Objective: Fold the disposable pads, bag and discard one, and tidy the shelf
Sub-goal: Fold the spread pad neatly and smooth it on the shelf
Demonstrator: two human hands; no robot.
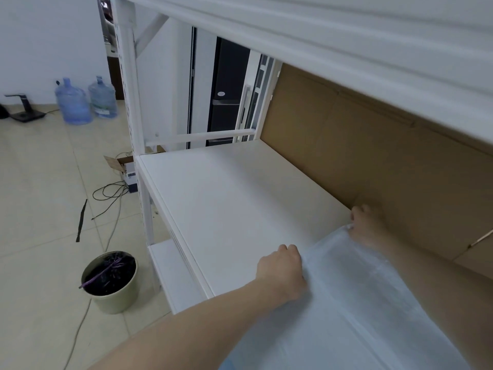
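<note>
Both hands, left hand (282, 268) and right hand (366, 227), pinched far edge of thin pale-blue disposable pad (360, 303) in closed fingers, 1 per corner, likely keeping it taut over white metal shelf (226, 198) for folding.

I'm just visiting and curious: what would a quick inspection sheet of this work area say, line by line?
Surface: white shelf board, bare apart from the pad at its right end.
Job's things: pale blue disposable pad spread on the shelf; waste bin with dark liner on the floor to the left.
Clutter: open cardboard box and a black strip on the floor.
Hands: left hand grips the pad's near left edge; right hand pinches its far corner.
Cables: loose cables trail across the floor tiles.
Surroundings: brown cardboard panel behind the shelf; two water bottles by the wall.
</note>
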